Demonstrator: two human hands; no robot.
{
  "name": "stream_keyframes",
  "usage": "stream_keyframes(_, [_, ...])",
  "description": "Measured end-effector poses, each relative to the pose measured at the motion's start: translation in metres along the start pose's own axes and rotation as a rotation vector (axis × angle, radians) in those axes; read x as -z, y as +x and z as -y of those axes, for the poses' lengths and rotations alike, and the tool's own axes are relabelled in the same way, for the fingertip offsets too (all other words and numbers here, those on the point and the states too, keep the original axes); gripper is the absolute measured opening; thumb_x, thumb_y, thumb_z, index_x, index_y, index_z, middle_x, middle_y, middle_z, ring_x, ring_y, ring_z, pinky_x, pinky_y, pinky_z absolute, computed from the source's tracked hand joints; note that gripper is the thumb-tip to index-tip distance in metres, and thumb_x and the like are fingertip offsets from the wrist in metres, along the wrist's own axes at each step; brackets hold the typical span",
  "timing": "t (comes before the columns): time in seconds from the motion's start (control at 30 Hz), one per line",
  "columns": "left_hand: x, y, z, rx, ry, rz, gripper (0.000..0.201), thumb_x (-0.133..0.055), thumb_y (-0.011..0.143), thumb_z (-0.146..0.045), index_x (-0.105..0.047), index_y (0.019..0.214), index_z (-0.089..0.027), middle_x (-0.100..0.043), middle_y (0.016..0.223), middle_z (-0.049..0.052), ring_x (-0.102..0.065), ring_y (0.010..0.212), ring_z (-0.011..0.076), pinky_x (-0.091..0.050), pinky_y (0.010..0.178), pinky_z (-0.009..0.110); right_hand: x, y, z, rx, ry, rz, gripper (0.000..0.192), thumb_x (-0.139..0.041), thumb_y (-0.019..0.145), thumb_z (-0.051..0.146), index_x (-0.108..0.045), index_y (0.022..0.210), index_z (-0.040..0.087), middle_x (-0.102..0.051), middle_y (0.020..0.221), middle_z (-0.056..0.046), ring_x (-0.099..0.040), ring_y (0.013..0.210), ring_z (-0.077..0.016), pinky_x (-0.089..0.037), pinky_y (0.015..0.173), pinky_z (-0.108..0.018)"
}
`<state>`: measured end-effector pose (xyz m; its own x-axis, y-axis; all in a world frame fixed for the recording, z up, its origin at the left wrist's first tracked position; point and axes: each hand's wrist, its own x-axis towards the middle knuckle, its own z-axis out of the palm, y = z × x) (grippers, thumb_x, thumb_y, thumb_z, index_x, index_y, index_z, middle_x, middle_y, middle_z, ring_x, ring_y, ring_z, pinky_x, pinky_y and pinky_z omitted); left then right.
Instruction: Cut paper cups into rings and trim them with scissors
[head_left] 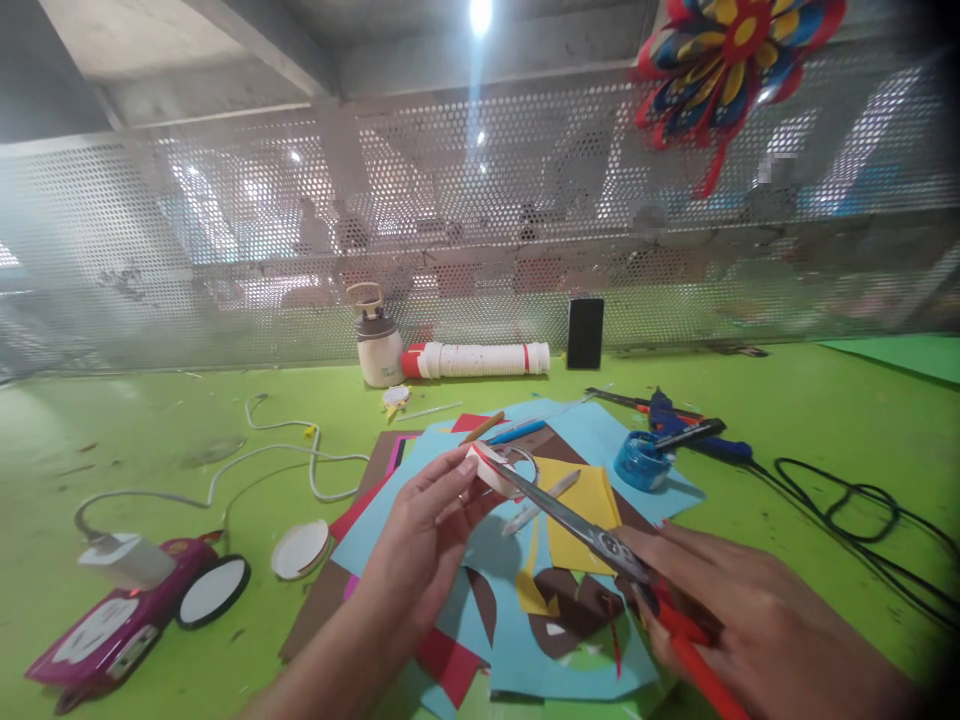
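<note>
My left hand (424,535) pinches a short white ring (491,475) with a red strip along its edge, over the paper pile. My right hand (750,610) is wrapped round scissors with red handles (694,655) and grey blades (577,520). The blade tips meet the ring's upper edge near my left fingertips; whether they grip the strip I cannot tell. Below both hands lie light blue paper sheets (510,650), with brown and red sheets under them. A folded yellow paper (585,500) and a pencil-like stick (551,497) lie just past the scissors.
A blue jar (641,462) stands right of the papers, beside a blue glue gun (686,425) with a black cord (840,500). At left are a magenta power strip (112,620) and a white cable (285,430). A beige jug (380,350) and a dark phone (585,333) stand behind.
</note>
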<state>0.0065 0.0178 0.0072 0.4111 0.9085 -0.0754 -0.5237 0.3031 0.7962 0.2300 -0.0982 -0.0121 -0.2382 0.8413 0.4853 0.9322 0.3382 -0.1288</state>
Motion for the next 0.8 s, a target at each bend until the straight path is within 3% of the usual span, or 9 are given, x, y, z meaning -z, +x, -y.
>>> stream_keyframes(0.23, [-0.002,-0.001,0.001,-0.014,0.022,0.018,0.020,-0.073,0.086,-0.024,-0.075,0.103,-0.012,-0.078,0.106,0.012,-0.072,0.094,0.0203,-0.057,0.089,0.031,-0.010,-0.011,-0.010,-0.052,-0.020,0.062,0.057,-0.047,0.077,0.006,-0.054,0.129,0.027,-0.073,0.112,-0.011,-0.074,0.096,-0.0278,-0.064,0.079,-0.049])
stream_keyframes(0.5, [-0.005,-0.002,0.003,-0.068,0.076,-0.004,0.020,-0.073,0.086,-0.025,-0.075,0.102,-0.014,-0.077,0.103,0.010,-0.071,0.096,0.0197,-0.053,0.095,0.032,-0.013,-0.016,-0.009,-0.076,-0.014,0.079,0.053,-0.047,0.081,0.010,-0.055,0.131,0.024,-0.071,0.118,-0.014,-0.073,0.100,-0.0307,-0.062,0.084,-0.054])
stream_keyframes(0.8, [-0.003,-0.003,0.003,-0.043,0.078,-0.027,0.021,-0.076,0.084,-0.026,-0.074,0.102,-0.015,-0.077,0.102,0.010,-0.071,0.091,0.0191,-0.054,0.088,0.031,-0.014,-0.018,-0.012,-0.092,0.022,0.089,0.055,-0.045,0.081,0.010,-0.059,0.132,0.026,-0.070,0.125,-0.012,-0.070,0.109,-0.0314,-0.060,0.089,-0.057])
